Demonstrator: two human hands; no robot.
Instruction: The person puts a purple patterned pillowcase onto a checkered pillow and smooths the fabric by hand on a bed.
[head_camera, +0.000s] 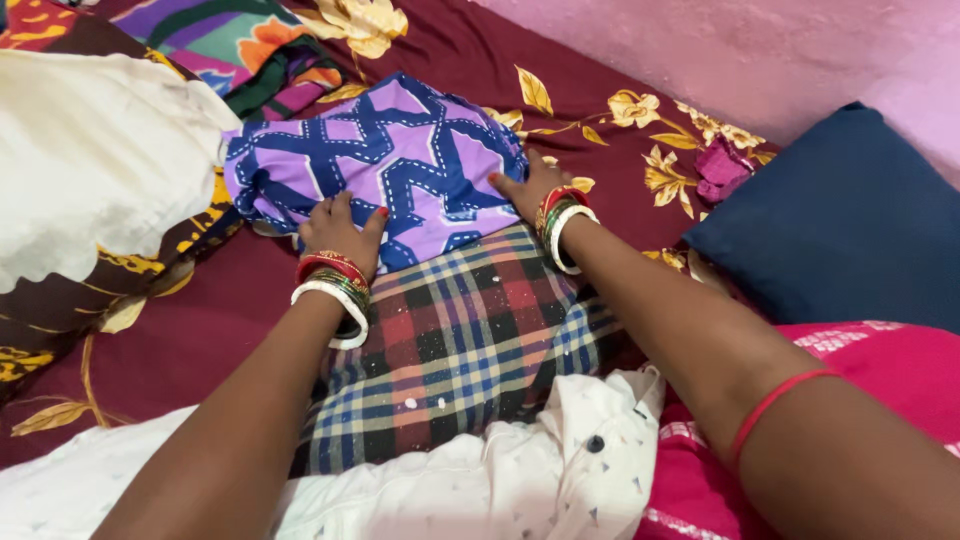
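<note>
Both hands were down flat on the folded purple cloth with the blue zigzag pattern (385, 165), which lay on the maroon bedspread with gold flowers (600, 90). The left hand (338, 228) rested palm-down on the cloth's near edge, fingers spread and loosely curved, gripping nothing that could be seen. The right hand (530, 185) pressed on the cloth's right edge, fingers stretched out and open, also without a clear hold. Stacks of red, green and white bangles (335, 285) ringed both wrists.

Just below the purple cloth, touching it, sat a folded checked cloth (470, 340) in red, blue and black, between the two forearms. A white garment with small prints and a dark button (540, 470) lay nearest the camera, overlapping the checked one. To the left, a cream and brown cloth (90, 170); to the right, a dark blue pillow (850, 230) and a pink fabric (900, 370) under the right arm.
</note>
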